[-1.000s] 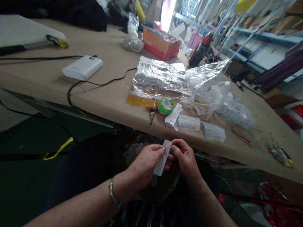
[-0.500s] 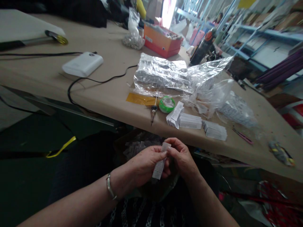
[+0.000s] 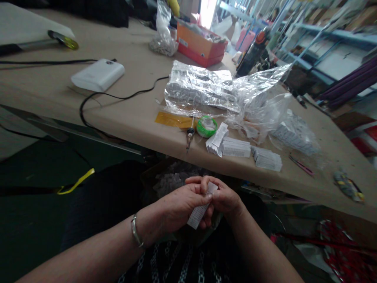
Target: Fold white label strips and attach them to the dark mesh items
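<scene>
A small white printed label strip (image 3: 198, 214) is held at a slant between both hands, over my lap. My left hand (image 3: 183, 205) grips its middle with thumb and fingers. At the strip's upper end, my right hand (image 3: 226, 199) pinches it, its fingertips touching those of my left hand. Beneath the hands is a box with many pale pieces (image 3: 169, 181), partly hidden. On the table edge ahead lie stacks of similar white strips (image 3: 236, 148), with another stack (image 3: 267, 159) to their right.
A soldering iron (image 3: 190, 135) points over the table edge beside a green-rimmed round container (image 3: 206, 126). Clear plastic bags (image 3: 203, 88), a white power bank (image 3: 98, 75), a black cable, tweezers (image 3: 302, 165), pliers (image 3: 349, 186) and an orange box (image 3: 202, 44) lie on the table.
The strip has tilted further, its lower end shifting left and down. My right hand's fingers have moved left over its upper end, closer to my left hand. The view has shifted slightly.
</scene>
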The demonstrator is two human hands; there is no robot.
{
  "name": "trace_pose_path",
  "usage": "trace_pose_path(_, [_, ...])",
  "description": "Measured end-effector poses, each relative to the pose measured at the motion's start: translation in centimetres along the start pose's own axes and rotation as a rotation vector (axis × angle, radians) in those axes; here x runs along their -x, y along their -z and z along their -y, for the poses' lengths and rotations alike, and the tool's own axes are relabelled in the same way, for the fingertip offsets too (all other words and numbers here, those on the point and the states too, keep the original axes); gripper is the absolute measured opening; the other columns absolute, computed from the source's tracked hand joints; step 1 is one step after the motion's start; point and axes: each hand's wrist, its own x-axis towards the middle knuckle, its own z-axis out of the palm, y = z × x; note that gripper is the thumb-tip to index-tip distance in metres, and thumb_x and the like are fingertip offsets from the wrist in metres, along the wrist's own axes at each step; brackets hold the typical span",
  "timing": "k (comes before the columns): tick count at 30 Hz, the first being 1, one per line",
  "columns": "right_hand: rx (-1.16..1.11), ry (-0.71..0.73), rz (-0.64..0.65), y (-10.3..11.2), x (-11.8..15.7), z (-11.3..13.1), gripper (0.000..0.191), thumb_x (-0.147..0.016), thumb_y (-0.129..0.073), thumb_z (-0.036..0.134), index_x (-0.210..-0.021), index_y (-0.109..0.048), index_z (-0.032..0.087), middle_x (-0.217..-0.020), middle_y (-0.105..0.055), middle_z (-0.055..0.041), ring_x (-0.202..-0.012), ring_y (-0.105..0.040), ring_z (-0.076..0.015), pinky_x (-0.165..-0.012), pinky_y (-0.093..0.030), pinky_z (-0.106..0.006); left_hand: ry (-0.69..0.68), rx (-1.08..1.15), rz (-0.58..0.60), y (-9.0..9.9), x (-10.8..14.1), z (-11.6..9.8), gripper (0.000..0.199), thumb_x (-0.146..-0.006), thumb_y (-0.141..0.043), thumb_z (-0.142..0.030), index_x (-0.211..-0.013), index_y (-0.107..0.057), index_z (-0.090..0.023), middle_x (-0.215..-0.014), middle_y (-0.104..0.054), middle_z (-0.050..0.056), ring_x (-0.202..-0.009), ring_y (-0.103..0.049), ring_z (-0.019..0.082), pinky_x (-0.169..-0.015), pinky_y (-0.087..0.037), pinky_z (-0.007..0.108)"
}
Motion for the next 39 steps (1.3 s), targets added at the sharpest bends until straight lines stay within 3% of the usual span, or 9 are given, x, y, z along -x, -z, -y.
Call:
trace_pose_path(3, [0.050,-0.004,-0.034,0.0,0.1,-0.2,0.028,-0.063,-0.078,0.032,-0.074,-0.058,0.017,-0.121,-0.057,-0.0116,-0.103,-0.059,-0.0253,-0.075,-0.051,-0.031,-0.016,0.008,-0.019,0.1,-0.2,0.3,0.024,-0.076,-0.064,-0.036,-0.080,-0.053,-0.015,-0.059,-0.056,0.000,-0.044,-0.053,0.010,-0.042,-0.042,0.021])
trace_pose_path(6, [0.198,0.098,-0.123,0.0,0.3,-0.3,0.032,-0.069,-0.071,0.039,-0.094,-0.061,0.021,-0.122,-0.057,-0.0089,-0.107,-0.057,-0.0261,-0.083,-0.049,-0.037,-0.033,0.022,-0.041,0.5,-0.3,0.3,0.024,-0.077,-0.063,-0.037,-0.077,-0.053,-0.015,-0.057,-0.054,-0.001,-0.043,-0.051,0.009,-0.043,-0.041,0.020])
trace_pose_path(9, [0.624,0.302,-0.293,0.0,0.8,0.0,0.038,-0.079,-0.062,0.038,-0.115,-0.057,0.024,-0.120,-0.057,-0.0069,-0.110,-0.054,-0.0239,-0.093,-0.044,-0.038,-0.047,0.048,-0.076,0.6,-0.1,0.0,0.024,-0.077,-0.063,-0.037,-0.075,-0.054,-0.014,-0.056,-0.053,-0.002,-0.043,-0.050,0.008,-0.044,-0.039,0.019])
trace_pose_path(13, [1.265,0.470,-0.413,-0.5,1.6,0.6,0.036,-0.085,-0.057,0.029,-0.120,-0.056,0.022,-0.120,-0.054,-0.0093,-0.114,-0.049,-0.0241,-0.098,-0.040,-0.039,-0.049,0.072,-0.141,0.5,0.3,-0.5,0.024,-0.074,-0.067,-0.034,-0.071,-0.055,-0.014,-0.055,-0.053,-0.002,-0.043,-0.050,0.008,-0.045,-0.039,0.020])
trace_pose_path(17, [1.467,0.505,-0.398,-0.9,1.6,0.6,0.030,-0.089,-0.052,0.028,-0.117,-0.057,0.020,-0.114,-0.057,-0.0102,-0.110,-0.051,-0.0240,-0.094,-0.044,-0.040,-0.026,0.068,-0.158,0.6,0.4,-0.6,0.023,-0.074,-0.067,-0.034,-0.076,-0.056,-0.013,-0.056,-0.055,-0.002,-0.044,-0.053,0.009,-0.046,-0.040,0.020])
trace_pose_path(26, [1.415,0.486,-0.399,-1.1,1.3,-0.1,0.028,-0.090,-0.050,0.026,-0.117,-0.056,0.020,-0.111,-0.058,-0.0098,-0.105,-0.054,-0.0229,-0.091,-0.046,-0.038,-0.036,0.086,-0.175,0.8,0.5,-0.5,0.022,-0.074,-0.067,-0.033,-0.075,-0.058,-0.013,-0.057,-0.056,0.000,-0.046,-0.054,0.009,-0.046,-0.040,0.020])
trace_pose_path(32, [1.236,0.411,-0.444,-1.2,1.0,-0.2,0.031,-0.089,-0.050,0.027,-0.119,-0.054,0.022,-0.111,-0.060,-0.0071,-0.105,-0.056,-0.0216,-0.092,-0.043,-0.036,-0.071,0.101,-0.172,1.1,0.6,-0.5,0.025,-0.075,-0.068,-0.036,-0.075,-0.058,-0.013,-0.056,-0.057,0.000,-0.045,-0.053,0.009,-0.047,-0.040,0.019])
trace_pose_path(35, [1.043,0.334,-0.500,-1.4,0.5,-0.3,0.026,-0.087,-0.055,0.030,-0.112,-0.058,0.022,-0.101,-0.063,-0.0038,-0.094,-0.059,-0.0185,-0.085,-0.045,-0.030,-0.101,0.117,-0.176,1.3,0.7,-0.4,0.024,-0.075,-0.068,-0.035,-0.075,-0.057,-0.013,-0.057,-0.055,-0.001,-0.046,-0.052,0.008,-0.047,-0.040,0.019])
trace_pose_path(39, [0.687,0.175,-0.536,-1.6,-0.4,-0.5,0.017,-0.082,-0.061,0.035,-0.084,-0.060,0.019,-0.072,-0.060,0.0014,-0.064,-0.055,-0.0124,-0.061,-0.045,-0.023,-0.160,0.055,-0.224,1.3,0.7,-0.4,0.025,-0.079,-0.062,-0.034,-0.068,-0.055,-0.013,-0.056,-0.054,-0.001,-0.046,-0.050,0.008,-0.046,-0.037,0.019])
